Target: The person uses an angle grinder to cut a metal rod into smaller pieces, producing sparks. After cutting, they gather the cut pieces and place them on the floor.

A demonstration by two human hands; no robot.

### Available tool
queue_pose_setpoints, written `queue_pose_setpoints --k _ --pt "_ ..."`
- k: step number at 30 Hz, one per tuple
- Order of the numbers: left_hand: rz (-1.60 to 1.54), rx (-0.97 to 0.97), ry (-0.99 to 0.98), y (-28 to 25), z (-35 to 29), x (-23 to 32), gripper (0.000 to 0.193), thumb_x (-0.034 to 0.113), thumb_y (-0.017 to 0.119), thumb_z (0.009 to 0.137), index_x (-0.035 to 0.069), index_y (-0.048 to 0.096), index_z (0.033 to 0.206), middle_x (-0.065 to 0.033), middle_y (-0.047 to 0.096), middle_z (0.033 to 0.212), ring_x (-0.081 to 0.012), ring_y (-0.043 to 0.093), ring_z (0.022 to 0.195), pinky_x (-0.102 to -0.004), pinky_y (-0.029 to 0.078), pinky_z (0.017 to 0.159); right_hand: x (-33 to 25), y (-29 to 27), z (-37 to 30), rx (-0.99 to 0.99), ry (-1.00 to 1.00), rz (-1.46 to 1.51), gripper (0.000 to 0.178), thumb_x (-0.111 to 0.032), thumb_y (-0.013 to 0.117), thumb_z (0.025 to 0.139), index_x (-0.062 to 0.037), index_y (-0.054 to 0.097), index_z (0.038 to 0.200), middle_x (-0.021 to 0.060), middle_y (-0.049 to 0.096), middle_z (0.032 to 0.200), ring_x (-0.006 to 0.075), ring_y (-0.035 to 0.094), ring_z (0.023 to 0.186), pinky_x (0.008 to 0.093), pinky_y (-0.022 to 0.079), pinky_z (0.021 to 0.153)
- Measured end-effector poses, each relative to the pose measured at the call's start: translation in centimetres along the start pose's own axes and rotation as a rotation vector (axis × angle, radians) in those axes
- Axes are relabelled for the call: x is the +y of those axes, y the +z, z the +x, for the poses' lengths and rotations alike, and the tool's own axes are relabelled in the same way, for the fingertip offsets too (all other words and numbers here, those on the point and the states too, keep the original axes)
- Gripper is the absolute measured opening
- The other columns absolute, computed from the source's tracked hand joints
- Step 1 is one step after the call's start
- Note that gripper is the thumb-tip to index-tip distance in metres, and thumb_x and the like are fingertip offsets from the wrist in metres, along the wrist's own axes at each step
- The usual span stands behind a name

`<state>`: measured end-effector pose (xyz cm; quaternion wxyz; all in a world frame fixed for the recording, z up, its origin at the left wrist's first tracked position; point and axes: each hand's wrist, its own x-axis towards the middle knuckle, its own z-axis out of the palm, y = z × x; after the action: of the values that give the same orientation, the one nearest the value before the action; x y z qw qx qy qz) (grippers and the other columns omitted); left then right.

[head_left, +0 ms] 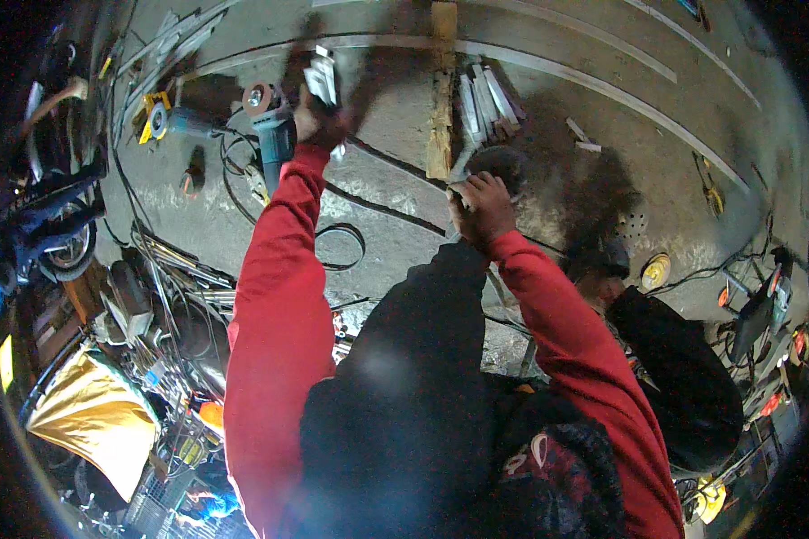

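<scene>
1. Lap: black-and-red patterned cloth (562, 476), pale curved marks, too unclear to read.
2. My right hand (484, 207): fingers curled, near the floor; cannot tell whether it grips anything.
3. My left hand (319, 123): grasping short pale metal pieces (322, 79), several, exact count unclear, just right of the nearer grinder.
4. Angle grinders, two: teal body, reddish disc (276, 139); blue-teal body, farther left (191, 122).
5. Loose short pale offcuts (588, 146): two.
6. Rough brown wooden plank (440, 117): one; bunch of pale metal strips (490, 103) just beside it.
</scene>
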<state>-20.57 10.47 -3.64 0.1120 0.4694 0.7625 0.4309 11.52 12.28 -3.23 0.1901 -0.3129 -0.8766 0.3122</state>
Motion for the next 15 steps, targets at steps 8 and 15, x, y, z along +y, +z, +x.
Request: queue_pose_setpoints --k 8,15 --pt "-1.475 0.005 -0.461 -2.0 7.9 3.1 0.020 0.018 0.053 0.084 -0.001 0.053 0.086 -0.0130 0.056 0.074 -0.0278 0.055 0.072 -0.0421 0.046 0.074 -0.3 -0.2 0.0 -0.034 0.043 -0.007 0.014 -0.015 0.065 0.074 -0.0077 0.065 0.086 0.0089 0.061 0.083 0.0294 0.055 0.086 0.0408 0.043 0.076" --pt "-1.671 0.081 -0.369 1.0 2.9 4.1 0.027 0.023 0.065 0.077 0.004 0.055 0.093 -0.0105 0.060 0.079 -0.0310 0.058 0.077 -0.0462 0.046 0.074 0.1 0.2 -0.3 -0.024 0.006 -0.028 0.011 -0.013 0.064 0.076 -0.0079 0.065 0.085 0.0094 0.061 0.080 0.0298 0.054 0.082 0.0397 0.042 0.073"
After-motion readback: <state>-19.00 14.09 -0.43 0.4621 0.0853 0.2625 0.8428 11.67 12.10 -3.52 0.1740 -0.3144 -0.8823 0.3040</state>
